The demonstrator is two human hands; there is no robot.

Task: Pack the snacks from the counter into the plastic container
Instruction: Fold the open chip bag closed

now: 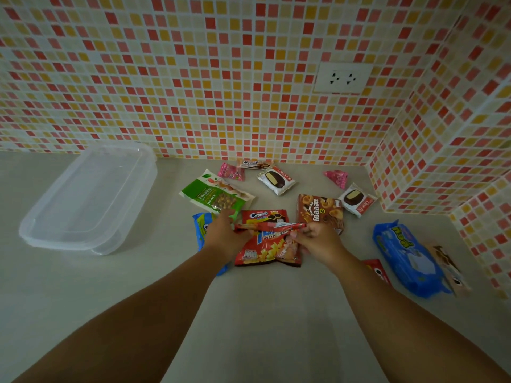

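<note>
A clear plastic container [85, 200] with its lid on sits at the counter's left. Snacks lie scattered in the middle and right. A red potato snack bag [266, 248] lies in front of me; my left hand [225, 233] grips its top left corner and my right hand [318, 236] pinches its top right corner. Behind it are a red Creamo pack [264, 215], a green nuts bag [215, 196] and a brown biscuit box [320, 211]. A blue packet [200, 225] is partly hidden under my left wrist.
Two Choco Pie packs [276, 179] [356, 200], two pink candy wrappers [231, 171] [336, 176] and a small Creamo pack [254, 163] lie near the tiled wall. A big blue bag [406, 258], a red packet [377, 269] and a brown pack [448, 268] lie at right. A wall socket [343, 77] is above.
</note>
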